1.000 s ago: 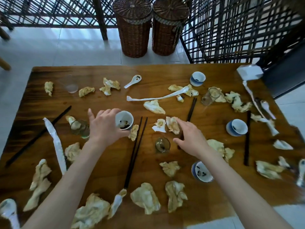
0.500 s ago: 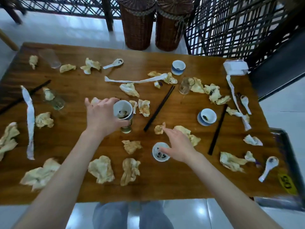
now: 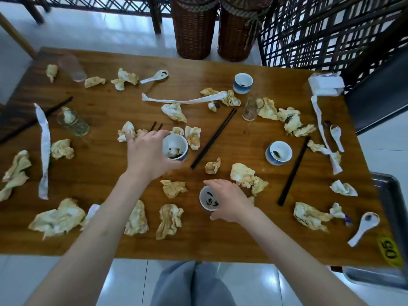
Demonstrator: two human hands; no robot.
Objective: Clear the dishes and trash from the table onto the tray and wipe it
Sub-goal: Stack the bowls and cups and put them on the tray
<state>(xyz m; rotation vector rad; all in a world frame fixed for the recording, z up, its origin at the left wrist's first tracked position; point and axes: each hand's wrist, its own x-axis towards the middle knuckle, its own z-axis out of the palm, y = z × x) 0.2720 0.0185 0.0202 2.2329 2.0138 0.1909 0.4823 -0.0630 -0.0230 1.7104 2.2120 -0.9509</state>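
left hand (image 3: 147, 153) grips cup (image 3: 175, 146) | right hand (image 3: 229, 200) fingers round second cup (image 3: 207, 198)

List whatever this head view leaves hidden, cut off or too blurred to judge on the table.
1. Tray: only a corner and rim show in the head view; the picture's right edge and the table cut off the rest, so its contents are unknown.
2. Chopsticks: only the tips show; the left hand holding a cup covers the rest.
3. Near cup: the right hand hides its right side.
4. Far-left glass: blurred, contents unreadable.
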